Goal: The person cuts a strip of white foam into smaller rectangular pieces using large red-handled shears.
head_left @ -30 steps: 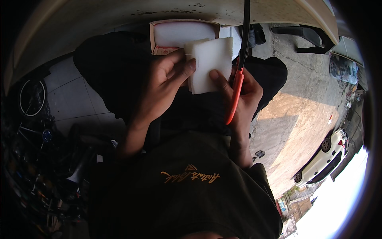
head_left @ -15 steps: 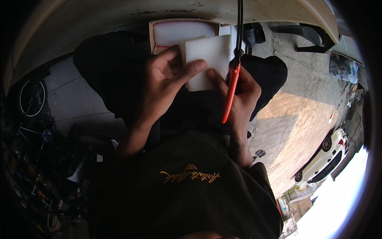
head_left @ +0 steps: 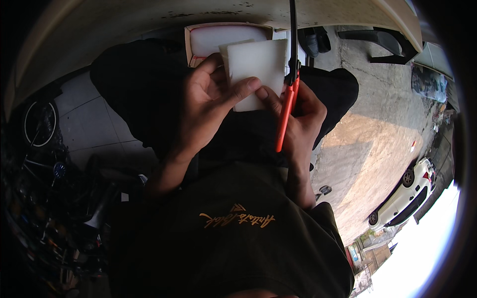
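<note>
Two square white foam-like pads [head_left: 257, 67], one behind the other, are held upright above my lap. The rear one shows along the upper left edge, slightly out of line with the front one. My left hand [head_left: 211, 99] is closed on their left side, its thumb on the front face and its fingers behind. My right hand [head_left: 304, 116] pinches their lower right corner with the thumb. The same hand holds red-handled shears [head_left: 287, 116], whose long dark blades point away from me beside the pads' right edge. Some right fingers are hidden behind the handles.
An open cardboard box [head_left: 188, 47] with white material inside stands beyond the pads. A pale curved edge [head_left: 149, 20] spans the far side. Dark shoes [head_left: 318, 42] lie right of the box. Dark clutter and a wheel [head_left: 41, 123] are at left; a white car [head_left: 405, 193] stands at right.
The pads have shifted slightly up and left, and the rear one shows more at the top left. The shears' blades have swung a little to the left.
</note>
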Tool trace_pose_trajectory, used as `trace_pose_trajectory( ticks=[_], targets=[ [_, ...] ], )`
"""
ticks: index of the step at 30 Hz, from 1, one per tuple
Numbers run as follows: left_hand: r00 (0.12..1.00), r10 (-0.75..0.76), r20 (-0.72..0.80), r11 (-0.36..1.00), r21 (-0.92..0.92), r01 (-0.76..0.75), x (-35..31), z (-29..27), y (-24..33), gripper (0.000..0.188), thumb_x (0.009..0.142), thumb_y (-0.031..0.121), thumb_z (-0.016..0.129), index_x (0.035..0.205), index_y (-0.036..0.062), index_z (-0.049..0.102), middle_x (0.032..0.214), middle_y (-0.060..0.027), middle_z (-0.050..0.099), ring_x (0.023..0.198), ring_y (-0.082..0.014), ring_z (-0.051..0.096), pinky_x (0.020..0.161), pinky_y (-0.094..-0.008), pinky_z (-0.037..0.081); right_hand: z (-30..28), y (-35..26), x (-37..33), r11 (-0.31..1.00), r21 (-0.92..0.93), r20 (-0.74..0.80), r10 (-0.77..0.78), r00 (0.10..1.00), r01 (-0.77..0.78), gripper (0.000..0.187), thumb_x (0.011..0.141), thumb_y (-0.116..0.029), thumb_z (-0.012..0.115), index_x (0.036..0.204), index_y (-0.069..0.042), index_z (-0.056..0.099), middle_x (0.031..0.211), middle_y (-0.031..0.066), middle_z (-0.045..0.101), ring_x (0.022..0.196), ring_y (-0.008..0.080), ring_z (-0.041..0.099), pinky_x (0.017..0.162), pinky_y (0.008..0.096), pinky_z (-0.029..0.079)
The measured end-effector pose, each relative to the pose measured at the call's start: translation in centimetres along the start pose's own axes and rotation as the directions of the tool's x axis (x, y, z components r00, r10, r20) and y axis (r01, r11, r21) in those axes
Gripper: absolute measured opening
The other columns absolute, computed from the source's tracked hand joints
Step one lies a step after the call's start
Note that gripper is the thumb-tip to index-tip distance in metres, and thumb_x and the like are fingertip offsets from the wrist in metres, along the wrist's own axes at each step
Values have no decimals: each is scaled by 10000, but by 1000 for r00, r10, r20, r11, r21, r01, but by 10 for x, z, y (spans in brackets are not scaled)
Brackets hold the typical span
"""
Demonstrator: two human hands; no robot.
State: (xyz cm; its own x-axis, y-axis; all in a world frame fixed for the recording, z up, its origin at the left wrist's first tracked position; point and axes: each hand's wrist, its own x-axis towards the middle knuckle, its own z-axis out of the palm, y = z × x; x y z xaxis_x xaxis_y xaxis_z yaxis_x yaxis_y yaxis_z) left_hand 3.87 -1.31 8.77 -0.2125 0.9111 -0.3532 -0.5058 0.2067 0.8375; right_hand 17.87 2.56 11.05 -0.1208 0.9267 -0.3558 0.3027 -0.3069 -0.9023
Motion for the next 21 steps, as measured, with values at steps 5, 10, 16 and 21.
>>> trace_pose_trajectory(
  ticks=[5,10,16,21],
  targets=[
    [999,0,-46,999,-39,-2,2,-5,-3,366,846,136,719,1124,-35,553,1019,-98,647,938,-109,609,801,-252,484,2,5,-2,992,100,-28,79,996,-76,227,775,-143,786,828,0,620,656,-38,550,584,24,440,536,189,346],
    [989,31,-144,994,-103,-46,16,-23,7,342,875,175,691,1117,-31,566,1011,-79,640,942,-119,601,848,-267,467,-24,31,-5,941,335,172,-16,985,-43,579,782,-574,685,933,-27,565,674,-47,477,557,36,388,533,194,290],
    [977,103,-184,983,-132,-129,18,-33,19,313,906,179,651,1108,-43,565,1065,-88,615,1002,-127,579,898,-300,452,-41,39,-30,998,40,365,32,930,-50,841,619,-794,634,966,-36,515,600,-34,407,526,83,368,512,266,285],
    [966,109,-235,976,-158,-149,15,-25,23,315,899,169,658,1113,-42,563,1075,-92,615,1002,-142,586,903,-306,459,-40,24,-28,993,-101,569,109,815,-62,827,617,-768,654,961,-28,520,582,14,441,522,131,439,534,283,356]
  ],
)
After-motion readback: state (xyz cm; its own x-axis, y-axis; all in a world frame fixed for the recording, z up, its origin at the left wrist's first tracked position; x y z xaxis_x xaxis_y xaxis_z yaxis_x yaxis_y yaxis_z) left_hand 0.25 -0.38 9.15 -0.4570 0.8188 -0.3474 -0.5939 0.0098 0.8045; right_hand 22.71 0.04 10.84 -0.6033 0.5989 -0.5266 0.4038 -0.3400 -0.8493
